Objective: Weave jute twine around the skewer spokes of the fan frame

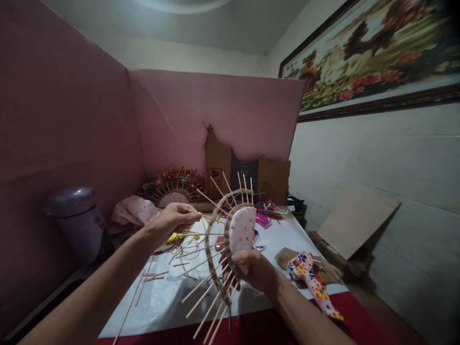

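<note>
We see both hands raised over the tabletop (161, 299) with a half-made woven fan frame (216, 258) held on edge between them. The right hand (257, 270) grips its lower part, thumb pressed against the pink dotted fabric pad (242, 230) at its centre. The left hand (172, 219) is closed in a pinch on the tip of one of the thin sticks that fan out from the woven band. Loose sticks (151, 276) lie on the white cover beneath. A finished fan (174, 184) leans at the back, near a cardboard box (217, 165). A floral fabric piece (313, 282) lies right of the right hand, and a purple lidded bin (77, 220) stands at the far left.
</note>
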`<action>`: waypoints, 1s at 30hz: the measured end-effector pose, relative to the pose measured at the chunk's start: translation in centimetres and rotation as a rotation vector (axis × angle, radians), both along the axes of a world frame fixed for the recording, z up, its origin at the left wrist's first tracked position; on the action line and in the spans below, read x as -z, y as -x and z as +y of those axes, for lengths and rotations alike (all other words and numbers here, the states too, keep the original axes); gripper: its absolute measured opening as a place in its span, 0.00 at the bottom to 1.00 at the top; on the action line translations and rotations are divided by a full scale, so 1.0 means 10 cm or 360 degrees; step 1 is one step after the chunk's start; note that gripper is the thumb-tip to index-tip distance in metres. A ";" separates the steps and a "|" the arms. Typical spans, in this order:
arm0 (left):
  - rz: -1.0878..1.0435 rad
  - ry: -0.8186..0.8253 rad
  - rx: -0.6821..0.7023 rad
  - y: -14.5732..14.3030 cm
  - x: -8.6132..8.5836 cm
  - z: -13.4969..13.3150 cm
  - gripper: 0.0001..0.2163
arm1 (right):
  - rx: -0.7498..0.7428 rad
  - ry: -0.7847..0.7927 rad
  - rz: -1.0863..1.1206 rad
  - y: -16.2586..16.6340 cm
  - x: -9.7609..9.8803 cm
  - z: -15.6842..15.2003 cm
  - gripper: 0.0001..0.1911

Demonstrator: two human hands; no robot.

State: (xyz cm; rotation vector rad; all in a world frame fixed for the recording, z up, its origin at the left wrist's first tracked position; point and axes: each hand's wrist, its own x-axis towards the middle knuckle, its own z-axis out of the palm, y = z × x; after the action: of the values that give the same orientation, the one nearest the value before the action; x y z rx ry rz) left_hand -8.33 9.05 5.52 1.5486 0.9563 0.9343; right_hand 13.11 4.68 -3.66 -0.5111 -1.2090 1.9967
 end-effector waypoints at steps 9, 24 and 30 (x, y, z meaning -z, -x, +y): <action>0.0479 0.0027 0.0146 0.10 -0.30 0.04 0.17 | 0.0052 -0.0061 -0.0194 0.02 -0.04 0.00 0.14; 0.1271 -0.0977 -0.0216 -0.12 -0.42 -0.05 0.06 | 0.0031 -0.0027 -0.0296 0.03 -0.02 0.01 0.13; 0.1172 -0.0924 -0.0206 0.01 -0.47 0.08 0.08 | -0.0119 -0.0014 -0.0247 0.01 0.02 0.01 0.12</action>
State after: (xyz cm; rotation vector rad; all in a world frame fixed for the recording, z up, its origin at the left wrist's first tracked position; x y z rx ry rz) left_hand -8.40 9.86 10.25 2.4416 1.3792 0.7667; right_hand 13.01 4.78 -3.88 -0.6349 -1.3483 2.0439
